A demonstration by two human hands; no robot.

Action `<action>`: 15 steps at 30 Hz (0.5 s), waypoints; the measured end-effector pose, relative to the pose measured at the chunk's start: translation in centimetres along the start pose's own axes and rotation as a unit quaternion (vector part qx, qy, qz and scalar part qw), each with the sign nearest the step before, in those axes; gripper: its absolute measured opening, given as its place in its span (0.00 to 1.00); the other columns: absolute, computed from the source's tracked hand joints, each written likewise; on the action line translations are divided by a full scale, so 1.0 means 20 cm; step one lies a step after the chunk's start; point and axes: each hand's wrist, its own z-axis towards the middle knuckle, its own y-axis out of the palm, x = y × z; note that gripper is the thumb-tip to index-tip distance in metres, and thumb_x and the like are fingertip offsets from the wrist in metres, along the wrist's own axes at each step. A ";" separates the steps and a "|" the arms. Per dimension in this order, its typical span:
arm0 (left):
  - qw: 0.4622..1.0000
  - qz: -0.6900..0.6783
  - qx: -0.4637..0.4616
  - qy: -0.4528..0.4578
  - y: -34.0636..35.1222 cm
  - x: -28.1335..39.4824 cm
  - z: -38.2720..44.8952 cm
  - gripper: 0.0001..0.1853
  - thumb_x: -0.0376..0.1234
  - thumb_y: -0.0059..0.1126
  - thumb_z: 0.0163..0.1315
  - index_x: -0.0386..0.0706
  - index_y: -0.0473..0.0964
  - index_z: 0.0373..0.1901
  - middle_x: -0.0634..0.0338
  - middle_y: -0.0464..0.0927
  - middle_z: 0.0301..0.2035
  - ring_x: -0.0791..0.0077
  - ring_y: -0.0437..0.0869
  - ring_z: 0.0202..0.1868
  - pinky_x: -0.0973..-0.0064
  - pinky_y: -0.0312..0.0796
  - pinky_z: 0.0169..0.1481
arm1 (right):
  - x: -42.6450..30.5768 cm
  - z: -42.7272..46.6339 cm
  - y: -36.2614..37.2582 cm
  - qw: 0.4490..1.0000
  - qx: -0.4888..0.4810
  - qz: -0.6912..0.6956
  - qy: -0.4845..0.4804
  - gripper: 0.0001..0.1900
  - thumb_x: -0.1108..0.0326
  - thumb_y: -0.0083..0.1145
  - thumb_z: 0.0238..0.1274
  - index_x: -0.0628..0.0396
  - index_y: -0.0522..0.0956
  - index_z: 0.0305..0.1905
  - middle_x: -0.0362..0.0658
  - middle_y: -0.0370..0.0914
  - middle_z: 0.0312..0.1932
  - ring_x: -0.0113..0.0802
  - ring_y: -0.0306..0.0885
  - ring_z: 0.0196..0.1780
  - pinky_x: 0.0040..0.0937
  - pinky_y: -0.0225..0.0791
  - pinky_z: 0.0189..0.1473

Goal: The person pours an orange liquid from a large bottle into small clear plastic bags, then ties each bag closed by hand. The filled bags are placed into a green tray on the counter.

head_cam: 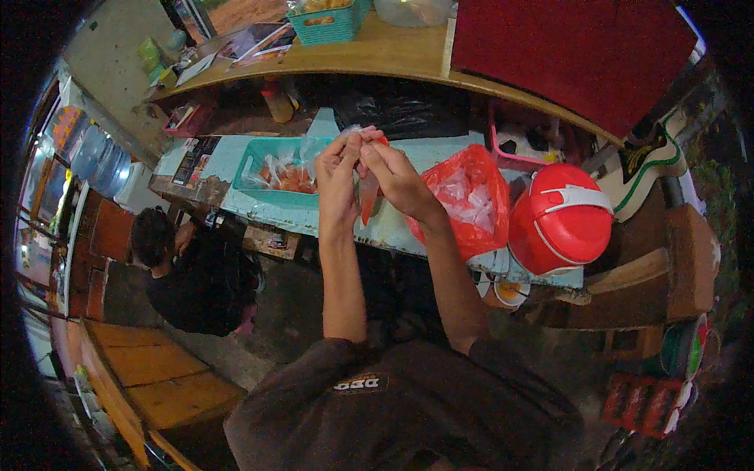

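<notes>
My left hand (337, 171) and my right hand (400, 179) are raised close together above a light blue bench. Their fingers pinch the upper part of a small clear plastic bag (368, 203) with orange-red contents, its pointed lower end hanging between my wrists. The fingers hide just how the bag's neck is folded. Left of my hands, a teal plastic basket (272, 196) holds several clear bags of orange-red food or sauce (288, 176). To the right lies an opened red plastic bag (498, 221) with several clear, pale bags (471, 203) inside.
A red lidded container (565, 221) with a white handle stands at the bench's right end. Beyond it is a pink basket (518, 162). A wooden shelf (389, 50) overhangs the bench's back, with black plastic (406, 115) beneath. A person (200, 282) sits low at left.
</notes>
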 end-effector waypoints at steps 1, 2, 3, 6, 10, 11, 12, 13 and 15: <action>1.000 -0.016 0.016 -0.001 0.01 0.00 0.00 0.15 0.37 0.53 0.71 0.32 0.80 0.43 0.56 0.83 0.41 0.82 0.77 0.35 0.83 0.70 0.38 | 0.01 0.00 0.01 1.000 0.017 0.010 -0.008 0.19 0.59 0.41 0.74 0.65 0.76 0.38 0.48 0.78 0.30 0.38 0.76 0.36 0.35 0.67 0.44; 0.999 -0.032 0.031 -0.003 0.01 0.00 0.00 0.15 0.37 0.53 0.71 0.32 0.80 0.42 0.57 0.83 0.40 0.81 0.77 0.35 0.83 0.70 0.39 | 0.02 0.00 0.02 0.999 -0.004 0.038 0.014 0.18 0.59 0.41 0.75 0.64 0.75 0.39 0.44 0.75 0.33 0.33 0.73 0.39 0.31 0.65 0.46; 0.998 -0.048 0.046 -0.004 0.01 0.00 -0.01 0.15 0.37 0.53 0.71 0.33 0.80 0.42 0.57 0.83 0.40 0.81 0.78 0.35 0.82 0.70 0.39 | 0.02 -0.01 0.02 0.997 -0.025 0.064 0.036 0.17 0.59 0.40 0.76 0.63 0.74 0.40 0.41 0.73 0.36 0.27 0.70 0.42 0.28 0.64 0.49; 0.995 -0.060 0.080 -0.007 -0.02 -0.03 -0.01 0.14 0.37 0.53 0.71 0.34 0.80 0.41 0.58 0.82 0.39 0.80 0.78 0.36 0.81 0.70 0.41 | 0.02 -0.02 0.04 0.994 -0.049 0.074 0.070 0.16 0.59 0.40 0.77 0.61 0.73 0.41 0.36 0.70 0.39 0.23 0.67 0.46 0.24 0.62 0.52; 0.994 -0.069 0.079 0.006 -0.08 -0.01 -0.02 0.13 0.38 0.53 0.71 0.36 0.77 0.36 0.63 0.78 0.31 0.83 0.74 0.32 0.83 0.67 0.36 | 0.07 -0.06 0.11 0.998 -0.055 0.029 0.019 0.17 0.58 0.40 0.77 0.61 0.73 0.41 0.37 0.71 0.40 0.24 0.67 0.47 0.25 0.61 0.54; 0.994 -0.070 0.079 0.000 -0.10 0.00 -0.01 0.13 0.38 0.53 0.71 0.37 0.76 0.35 0.64 0.76 0.29 0.84 0.73 0.30 0.84 0.66 0.34 | 0.08 -0.06 0.12 0.997 -0.058 0.037 0.019 0.17 0.58 0.40 0.76 0.62 0.73 0.42 0.39 0.72 0.41 0.26 0.68 0.47 0.26 0.61 0.54; 0.994 -0.071 0.079 -0.007 -0.13 0.00 -0.02 0.13 0.38 0.52 0.71 0.37 0.76 0.34 0.66 0.74 0.28 0.85 0.71 0.29 0.85 0.65 0.32 | 0.04 -0.07 0.13 0.994 -0.064 0.077 0.047 0.17 0.59 0.40 0.76 0.64 0.74 0.44 0.43 0.73 0.42 0.30 0.71 0.47 0.28 0.63 0.54; 0.994 -0.065 0.091 -0.002 -0.13 0.00 -0.02 0.13 0.38 0.52 0.71 0.38 0.75 0.34 0.67 0.72 0.27 0.86 0.70 0.28 0.85 0.63 0.30 | 0.01 -0.07 0.15 0.988 -0.070 0.115 0.075 0.18 0.60 0.41 0.75 0.66 0.75 0.45 0.47 0.75 0.43 0.34 0.74 0.46 0.30 0.65 0.53; 0.992 -0.052 0.113 0.007 -0.14 0.00 -0.02 0.12 0.39 0.52 0.71 0.39 0.74 0.33 0.69 0.69 0.24 0.87 0.68 0.27 0.87 0.59 0.26 | 0.03 -0.10 0.18 0.984 -0.066 0.148 0.078 0.18 0.59 0.41 0.75 0.66 0.75 0.45 0.46 0.75 0.43 0.35 0.73 0.47 0.30 0.65 0.54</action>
